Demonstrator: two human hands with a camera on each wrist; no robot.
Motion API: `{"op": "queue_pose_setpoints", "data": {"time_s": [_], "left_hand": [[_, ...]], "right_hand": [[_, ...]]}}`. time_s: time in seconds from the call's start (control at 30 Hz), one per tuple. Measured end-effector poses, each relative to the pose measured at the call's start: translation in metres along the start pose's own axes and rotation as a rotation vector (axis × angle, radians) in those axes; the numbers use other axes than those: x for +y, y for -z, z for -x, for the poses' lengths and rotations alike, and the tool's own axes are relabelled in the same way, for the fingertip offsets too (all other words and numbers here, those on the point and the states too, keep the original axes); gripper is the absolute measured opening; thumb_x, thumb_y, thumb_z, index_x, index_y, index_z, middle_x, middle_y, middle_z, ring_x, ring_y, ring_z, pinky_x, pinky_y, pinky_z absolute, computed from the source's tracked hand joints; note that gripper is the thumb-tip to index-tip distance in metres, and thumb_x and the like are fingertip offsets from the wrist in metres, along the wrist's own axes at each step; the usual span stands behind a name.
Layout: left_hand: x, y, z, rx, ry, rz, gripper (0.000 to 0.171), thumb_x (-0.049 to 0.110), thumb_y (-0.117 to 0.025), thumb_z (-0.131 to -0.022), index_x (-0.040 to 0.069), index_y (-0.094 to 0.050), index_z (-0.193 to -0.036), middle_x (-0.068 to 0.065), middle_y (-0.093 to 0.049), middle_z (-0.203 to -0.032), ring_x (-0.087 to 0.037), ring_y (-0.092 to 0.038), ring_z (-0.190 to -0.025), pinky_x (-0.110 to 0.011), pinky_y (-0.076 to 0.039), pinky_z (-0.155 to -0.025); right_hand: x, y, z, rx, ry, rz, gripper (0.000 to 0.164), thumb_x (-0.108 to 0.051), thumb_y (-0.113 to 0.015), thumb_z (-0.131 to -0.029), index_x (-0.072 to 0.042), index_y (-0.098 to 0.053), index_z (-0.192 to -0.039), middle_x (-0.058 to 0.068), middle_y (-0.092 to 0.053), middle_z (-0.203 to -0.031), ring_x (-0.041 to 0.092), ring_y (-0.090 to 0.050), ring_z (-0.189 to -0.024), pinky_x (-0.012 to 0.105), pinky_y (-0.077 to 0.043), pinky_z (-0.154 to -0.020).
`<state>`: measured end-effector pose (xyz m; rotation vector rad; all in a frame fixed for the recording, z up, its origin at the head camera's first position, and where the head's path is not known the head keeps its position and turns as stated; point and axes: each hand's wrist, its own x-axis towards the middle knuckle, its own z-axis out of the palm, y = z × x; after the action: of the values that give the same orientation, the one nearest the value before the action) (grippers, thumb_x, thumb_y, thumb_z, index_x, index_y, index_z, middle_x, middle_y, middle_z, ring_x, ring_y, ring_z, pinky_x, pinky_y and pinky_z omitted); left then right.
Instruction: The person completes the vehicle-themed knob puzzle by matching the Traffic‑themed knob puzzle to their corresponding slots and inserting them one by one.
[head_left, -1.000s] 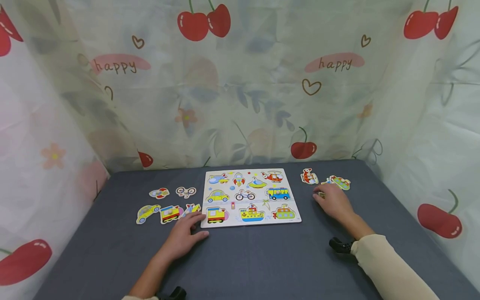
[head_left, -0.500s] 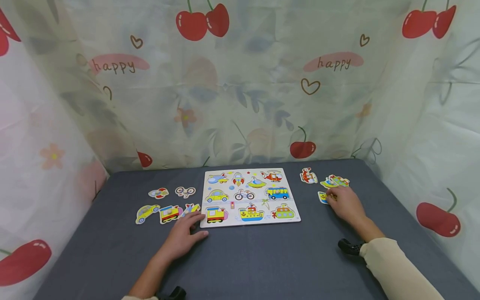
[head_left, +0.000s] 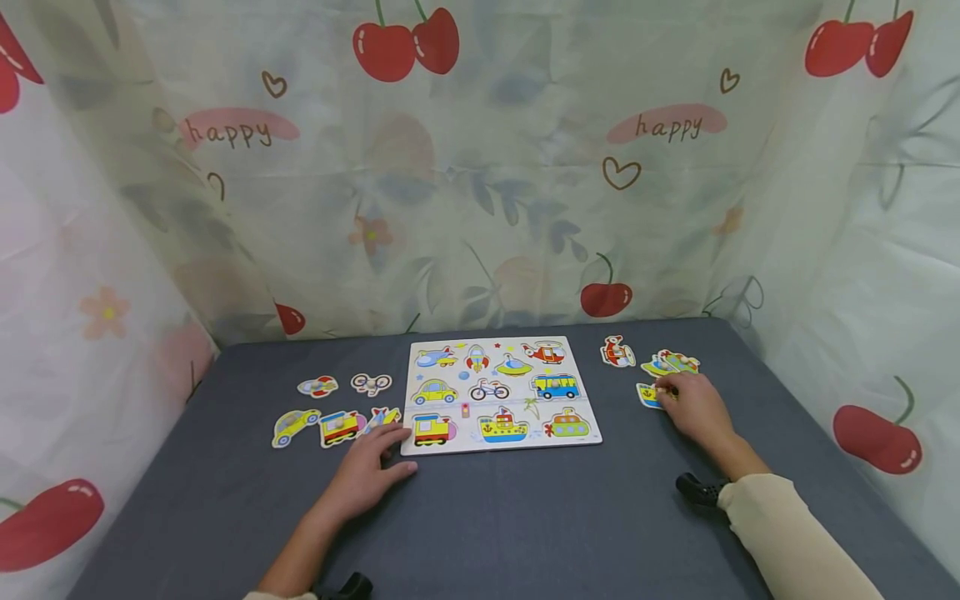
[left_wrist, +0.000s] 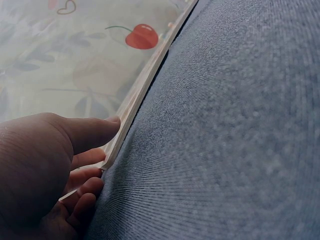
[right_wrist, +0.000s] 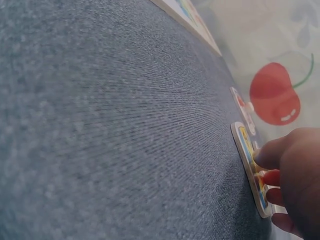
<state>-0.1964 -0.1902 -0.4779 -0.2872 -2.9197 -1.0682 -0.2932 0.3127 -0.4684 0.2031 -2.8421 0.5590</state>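
A white puzzle board point(head_left: 467, 433) printed with vehicles lies on the dark table; a knobbed blue bus piece point(head_left: 557, 387) sits on its bus picture. My left hand point(head_left: 363, 471) rests at the board's near left corner, fingers relaxed and touching the edge; in the left wrist view its thumb point(left_wrist: 97, 131) lies along the rim. To the right of the board, my right hand point(head_left: 697, 406) pinches a yellow-and-blue ship piece point(head_left: 647, 397) by its knob. In the right wrist view this ship piece point(right_wrist: 243, 145) lies flat on the cloth, partly covered by the fingers.
Behind the right hand lie overlapping pieces, one a flying saucer point(head_left: 657, 365), and a red helicopter piece point(head_left: 617, 352). Left of the board are a rocket point(head_left: 318, 386), a bicycle point(head_left: 371, 383), a yellow car point(head_left: 294, 427), a train point(head_left: 341, 427) and an airplane piece point(head_left: 382, 418).
My right hand has moved to the right from beside the board with the ship piece, which now shows beneath its fingers. The left hand has stayed in place.
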Motion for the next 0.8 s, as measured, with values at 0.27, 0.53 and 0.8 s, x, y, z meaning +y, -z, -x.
{"op": "queue_pose_setpoints", "data": {"time_s": [0.27,0.53,0.8], "left_hand": [[0.0,0.0,0.001,0.001,0.009,0.007,0.05,0.027,-0.076,-0.085,0.012,-0.063,-0.13,-0.009,-0.053,-0.137,-0.023,-0.056,-0.105,-0.045,-0.044,-0.09],[0.001,0.001,0.0,-0.001,-0.002,0.008,0.049,0.028,-0.076,-0.085,0.012,-0.063,-0.13,-0.008,-0.053,-0.136,-0.023,-0.057,-0.104,-0.045,-0.044,-0.089],[0.002,0.001,0.001,-0.003,0.002,0.006,0.049,0.027,-0.075,-0.085,0.012,-0.062,-0.13,-0.009,-0.053,-0.137,-0.024,-0.056,-0.105,-0.045,-0.044,-0.09]], "right_hand": [[0.002,-0.003,-0.005,0.019,-0.034,0.005,0.016,-0.009,-0.066,-0.089,0.003,-0.072,-0.097,0.021,-0.066,-0.099,0.039,-0.057,-0.093,0.054,-0.041,-0.084],[-0.001,-0.004,-0.004,0.02,-0.051,-0.025,0.016,-0.008,-0.066,-0.089,0.004,-0.072,-0.098,0.022,-0.066,-0.101,0.04,-0.057,-0.094,0.055,-0.041,-0.084],[-0.01,-0.007,-0.001,0.025,-0.027,-0.084,0.015,-0.009,-0.066,-0.089,0.002,-0.072,-0.099,0.023,-0.065,-0.104,0.041,-0.057,-0.101,0.056,-0.041,-0.087]]}}
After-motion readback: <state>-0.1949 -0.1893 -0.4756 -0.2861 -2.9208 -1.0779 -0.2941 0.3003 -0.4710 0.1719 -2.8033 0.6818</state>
